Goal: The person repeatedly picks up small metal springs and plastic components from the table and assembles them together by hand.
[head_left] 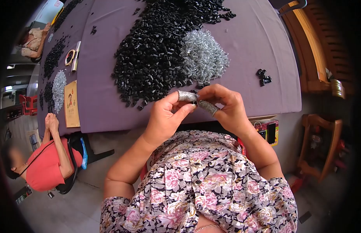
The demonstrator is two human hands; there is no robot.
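My left hand (pixel 163 119) and my right hand (pixel 230 108) meet above the near edge of the cloth-covered table. Grey, tape-like wrapping (pixel 186 96) covers a finger on my left hand, and a similar wrap (pixel 207 107) is on my right. Both hands pinch at a small black plastic piece (pixel 195 101), mostly hidden by the fingertips. Just beyond them lies a large heap of small black plastic parts (pixel 149 58). Against its right side sits a pile of small shiny metal springs (pixel 205 56).
A few black parts (pixel 264 77) lie apart on the right of the purple cloth (pixel 262 46). To the left are a printed yellow booklet (pixel 72 104), a roll of tape (pixel 70 57) and another spring pile (pixel 59 91). A person in red (pixel 48 163) sits at left; a wooden chair (pixel 320 145) stands right.
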